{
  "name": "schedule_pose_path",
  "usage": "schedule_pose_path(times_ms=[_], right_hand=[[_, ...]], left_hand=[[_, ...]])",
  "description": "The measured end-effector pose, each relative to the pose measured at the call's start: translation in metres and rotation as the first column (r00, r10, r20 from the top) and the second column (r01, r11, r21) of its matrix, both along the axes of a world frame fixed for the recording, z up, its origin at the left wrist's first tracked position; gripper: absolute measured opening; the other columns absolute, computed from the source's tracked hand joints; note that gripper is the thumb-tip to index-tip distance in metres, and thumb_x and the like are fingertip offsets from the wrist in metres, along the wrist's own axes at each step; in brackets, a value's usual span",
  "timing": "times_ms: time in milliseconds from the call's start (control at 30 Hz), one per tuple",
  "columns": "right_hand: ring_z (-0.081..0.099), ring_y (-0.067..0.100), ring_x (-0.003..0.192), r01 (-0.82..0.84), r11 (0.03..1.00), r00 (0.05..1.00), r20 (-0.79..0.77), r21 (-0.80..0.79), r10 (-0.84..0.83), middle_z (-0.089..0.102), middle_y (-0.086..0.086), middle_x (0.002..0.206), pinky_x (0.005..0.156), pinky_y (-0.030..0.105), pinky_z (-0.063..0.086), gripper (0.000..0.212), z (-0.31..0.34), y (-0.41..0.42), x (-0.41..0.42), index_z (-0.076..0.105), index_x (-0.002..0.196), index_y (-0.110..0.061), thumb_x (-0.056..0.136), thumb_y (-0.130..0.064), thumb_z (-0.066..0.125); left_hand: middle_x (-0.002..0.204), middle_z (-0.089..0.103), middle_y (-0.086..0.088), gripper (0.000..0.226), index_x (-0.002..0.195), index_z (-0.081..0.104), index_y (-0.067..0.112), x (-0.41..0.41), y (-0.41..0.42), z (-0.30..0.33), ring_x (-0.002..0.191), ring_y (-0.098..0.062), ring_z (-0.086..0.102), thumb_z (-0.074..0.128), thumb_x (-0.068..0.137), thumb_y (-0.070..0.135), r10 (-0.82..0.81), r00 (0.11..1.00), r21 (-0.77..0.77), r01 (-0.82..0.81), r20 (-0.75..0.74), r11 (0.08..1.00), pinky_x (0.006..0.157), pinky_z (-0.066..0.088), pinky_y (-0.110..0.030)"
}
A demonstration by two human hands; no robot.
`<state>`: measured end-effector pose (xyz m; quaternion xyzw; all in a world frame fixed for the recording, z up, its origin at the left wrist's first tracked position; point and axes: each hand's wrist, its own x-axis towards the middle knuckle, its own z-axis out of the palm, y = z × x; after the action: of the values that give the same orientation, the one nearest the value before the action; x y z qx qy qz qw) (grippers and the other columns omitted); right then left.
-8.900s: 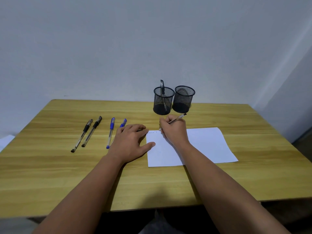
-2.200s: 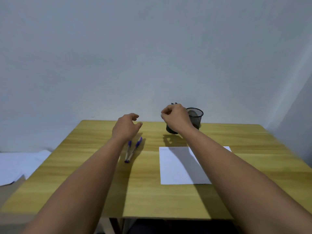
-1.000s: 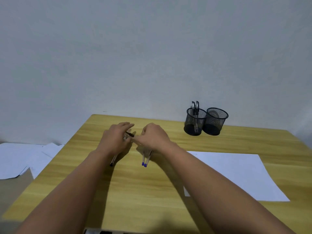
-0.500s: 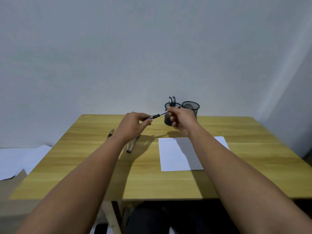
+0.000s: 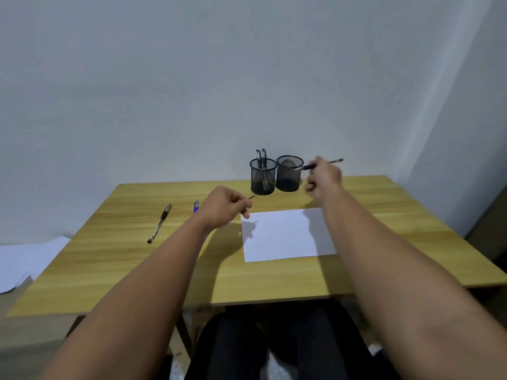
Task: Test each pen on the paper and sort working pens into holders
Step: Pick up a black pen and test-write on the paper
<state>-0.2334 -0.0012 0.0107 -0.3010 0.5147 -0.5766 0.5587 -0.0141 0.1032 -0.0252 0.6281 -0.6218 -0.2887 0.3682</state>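
Observation:
My right hand (image 5: 325, 176) is raised beside the right mesh holder (image 5: 289, 175) and grips a black pen (image 5: 333, 162) that points left toward that holder. My left hand (image 5: 226, 208) hovers by the top left corner of the white paper (image 5: 285, 237), pinching a small dark piece, apparently the pen's cap (image 5: 251, 197). The left mesh holder (image 5: 262, 178) has two pens standing in it; the right one looks empty. A black pen (image 5: 160, 223) lies on the table at left. A blue pen (image 5: 196, 206) shows partly behind my left hand.
The wooden table (image 5: 274, 281) reaches to the white wall; both holders stand near its back edge. Loose white sheets (image 5: 24, 259) lie on the floor to the left. My legs show under the table's front edge.
My hands, which held one black pen together in front of the holders, have pulled apart. The right hand has moved right with the pen; the left keeps the small dark piece.

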Motion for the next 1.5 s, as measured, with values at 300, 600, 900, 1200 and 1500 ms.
schedule_pose_path(times_ms=[300,600,900,1200,1500], right_hand=[[0.047,0.010,0.045,-0.133,0.981,0.946,-0.313,-0.139,0.084,0.056,-0.003,0.058,0.044,0.021,0.033,0.034,-0.027,-0.015,-0.024,0.059,0.069,-0.020,0.096,-0.033,0.076],[0.051,0.008,0.041,-0.226,0.950,0.929,-0.340,-0.214,0.144,0.061,0.003,0.055,0.046,0.020,0.047,0.029,-0.089,-0.027,0.007,0.062,0.079,-0.007,0.105,-0.019,0.065],[0.053,0.013,0.052,-0.249,0.937,0.954,-0.229,-0.244,0.194,0.058,0.000,0.056,0.048,0.025,0.043,0.031,-0.123,-0.046,0.027,0.057,0.075,-0.007,0.105,-0.010,0.064],[0.069,0.010,0.062,-0.321,0.888,0.895,-0.411,-0.330,0.170,0.067,0.011,0.070,0.065,0.031,0.062,0.026,-0.127,-0.034,0.028,0.067,0.086,0.004,0.105,-0.013,0.065],[0.058,0.017,0.053,-0.346,0.907,0.911,-0.320,-0.242,0.262,0.060,0.016,0.066,0.044,0.023,0.046,0.028,-0.133,-0.032,0.042,0.063,0.077,-0.003,0.103,-0.011,0.067]], left_hand=[[0.088,0.061,0.008,0.022,0.098,0.077,0.029,0.037,-0.022,-0.056,0.091,-0.024,0.059,0.057,0.095,0.036,0.299,0.785,-0.147,-0.262,0.542,0.954,0.078,0.044,-0.038],[0.115,0.065,-0.003,0.028,0.113,0.073,0.025,0.040,-0.057,-0.098,0.109,-0.035,0.053,0.052,0.096,0.035,0.329,0.596,-0.272,-0.187,0.732,0.944,0.090,0.040,-0.049],[0.132,0.061,0.014,0.047,0.124,0.068,0.034,0.027,-0.042,-0.113,0.121,-0.019,0.051,0.044,0.092,0.060,0.089,0.714,-0.238,0.111,0.694,0.965,0.099,0.037,-0.047],[0.134,0.058,0.014,0.050,0.128,0.065,0.034,0.027,-0.040,-0.116,0.124,-0.018,0.048,0.041,0.092,0.060,0.085,0.743,-0.226,0.090,0.664,0.970,0.102,0.036,-0.047],[0.142,0.055,0.015,0.056,0.136,0.060,0.035,0.029,-0.039,-0.116,0.133,-0.015,0.043,0.037,0.093,0.063,0.071,0.754,-0.203,0.084,0.653,0.976,0.106,0.033,-0.046]])
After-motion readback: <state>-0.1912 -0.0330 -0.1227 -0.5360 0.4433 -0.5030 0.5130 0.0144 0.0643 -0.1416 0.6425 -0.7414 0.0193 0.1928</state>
